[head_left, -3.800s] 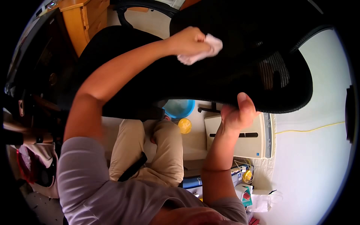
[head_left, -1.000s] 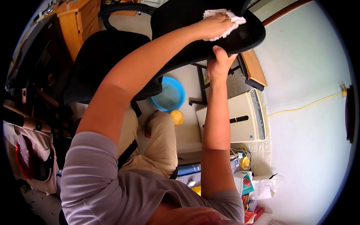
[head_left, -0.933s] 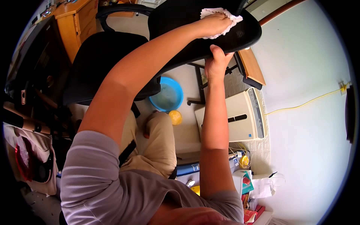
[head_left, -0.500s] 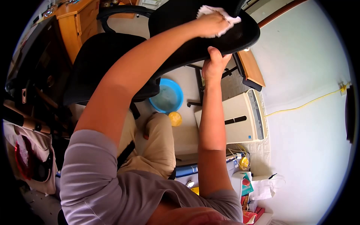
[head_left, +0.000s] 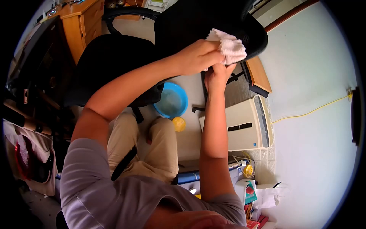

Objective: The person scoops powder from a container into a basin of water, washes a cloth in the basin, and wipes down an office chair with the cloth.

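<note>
A black office chair (head_left: 114,57) stands in front of me, its mesh backrest (head_left: 206,19) tilted toward me at the top of the view. My left hand (head_left: 196,57) clutches a crumpled white cloth (head_left: 230,47) against the backrest's lower edge. My right hand (head_left: 215,74) sits just under the cloth and grips the backrest's rim from below. Both forearms reach up from my grey sleeves. My legs in beige trousers (head_left: 152,149) show below the chair seat.
A blue basin (head_left: 171,100) and a small yellow object (head_left: 178,123) sit on the floor under the chair. A white appliance (head_left: 244,126) stands by the wall on the right. A wooden cabinet (head_left: 82,23) is at upper left, with boxes and clutter (head_left: 248,191) at lower right.
My left hand slid the white cloth down from the top of the backrest to its lower edge, close above my right hand. My right hand kept its grip on the rim.
</note>
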`<state>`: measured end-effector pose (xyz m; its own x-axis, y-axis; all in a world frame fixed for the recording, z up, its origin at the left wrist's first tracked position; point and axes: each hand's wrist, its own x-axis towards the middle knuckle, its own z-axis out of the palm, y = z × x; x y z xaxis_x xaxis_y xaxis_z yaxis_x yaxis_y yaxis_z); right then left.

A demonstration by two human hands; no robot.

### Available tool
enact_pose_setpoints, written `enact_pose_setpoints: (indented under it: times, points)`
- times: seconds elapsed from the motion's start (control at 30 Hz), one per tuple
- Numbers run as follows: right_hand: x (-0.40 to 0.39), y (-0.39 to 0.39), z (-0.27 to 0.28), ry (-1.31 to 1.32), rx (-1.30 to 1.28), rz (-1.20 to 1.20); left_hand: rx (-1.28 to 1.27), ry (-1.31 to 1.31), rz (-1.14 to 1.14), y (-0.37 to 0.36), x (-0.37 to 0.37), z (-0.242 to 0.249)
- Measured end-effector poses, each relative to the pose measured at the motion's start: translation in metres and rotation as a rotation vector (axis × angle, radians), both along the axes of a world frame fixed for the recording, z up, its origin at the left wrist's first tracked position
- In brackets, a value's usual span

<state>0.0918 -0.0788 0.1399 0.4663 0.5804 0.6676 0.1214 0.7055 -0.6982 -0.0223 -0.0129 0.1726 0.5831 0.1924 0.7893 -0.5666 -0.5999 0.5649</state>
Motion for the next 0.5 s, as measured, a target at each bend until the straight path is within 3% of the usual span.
enact_pose_setpoints:
  times: [0.03,0.1,0.23,0.3,0.37,0.43,0.47,0.5]
  points:
    - [-0.005,0.001,0.0,-0.01,0.037,-0.014,-0.091,-0.014,-0.051,-0.002,-0.004,0.0]
    - [-0.024,-0.004,0.013,0.028,-0.025,-0.054,-0.027,-0.083,-0.022,0.008,0.006,0.002]
    - [-0.029,-0.003,0.011,0.121,0.0,-0.053,0.097,-0.189,0.2,0.052,0.057,-0.001]
    - [-0.021,-0.003,0.01,0.135,-0.028,-0.02,0.277,-0.306,0.414,0.09,0.099,-0.003]
    - [-0.017,0.001,0.008,0.09,-0.006,-0.105,0.407,-0.14,0.642,0.131,0.126,-0.003]
    - [-0.017,0.003,0.006,0.079,0.023,-0.132,0.357,0.035,0.777,0.162,0.144,0.006]
    - [-0.018,0.004,0.005,0.092,0.047,-0.116,0.453,-0.306,0.655,0.172,0.146,0.012]
    - [-0.018,0.003,0.004,0.109,0.067,-0.101,0.308,-0.108,0.737,0.178,0.148,0.011]
